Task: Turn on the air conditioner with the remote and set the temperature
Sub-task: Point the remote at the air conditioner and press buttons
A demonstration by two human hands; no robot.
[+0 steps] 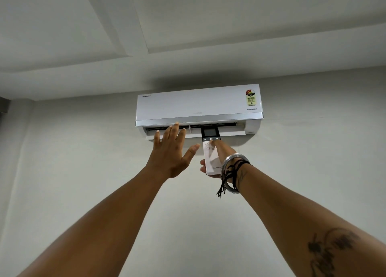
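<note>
A white split air conditioner (198, 106) hangs high on the wall, its lower flap partly open. My right hand (224, 153) is raised below it and holds a slim white remote (211, 157) upright, its dark screen and button strip at the top, pointed at the unit. My thumb rests on the buttons just under the power key. My left hand (170, 151) is lifted beside the remote with fingers spread, palm toward the vent, holding nothing. Its fingertips overlap the flap in view; contact cannot be judged.
Bare pale wall (83, 172) surrounds the unit, and the stepped ceiling (188, 26) runs close above it. A dark fixture edge (4, 105) shows at the far left. Bangles and black threads (231, 172) circle my right wrist.
</note>
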